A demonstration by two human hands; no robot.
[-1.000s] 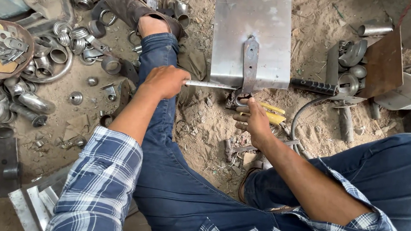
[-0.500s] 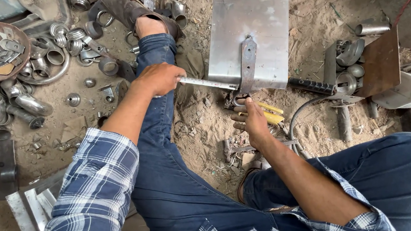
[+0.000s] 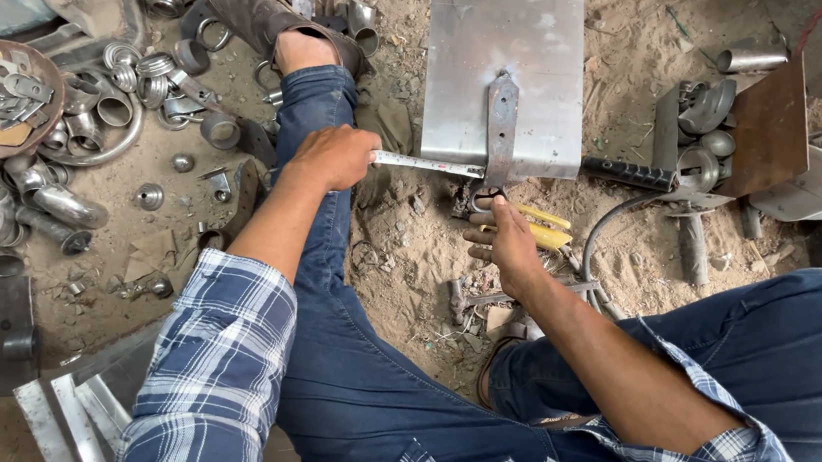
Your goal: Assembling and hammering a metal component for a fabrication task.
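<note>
Tape stretched along the plate's near edge

My left hand [image 3: 336, 156] is closed over one end of the tape [image 3: 427, 164], knuckles up, resting over my outstretched left leg [image 3: 314, 242]. From under my fingers the tape runs out to my right as a thin, flat, pale strip, lying level just in front of the near edge of the plate [image 3: 506, 74]. Its far end reaches the strap [image 3: 499, 129], where my right hand [image 3: 506, 240] is. That hand sits on the sand below the strap, thumb and forefinger pinched up at the tape's end right by the strap's lower tip; I cannot tell whether they actually press the tape or only touch the metal there. The other fingers curl loosely over yellow-handled pliers [image 3: 544, 229] lying beside them.

The plate is a dull grey, roughly square sheet lying flat on the sandy ground, smudged and scratched. The strap is a narrow darker bar lying over the plate's middle, running from mid-sheet to just past the near edge.

To my left lie scattered metal rings [image 3: 123, 93]; a black handle [image 3: 630, 173] lies just right of the plate
</note>
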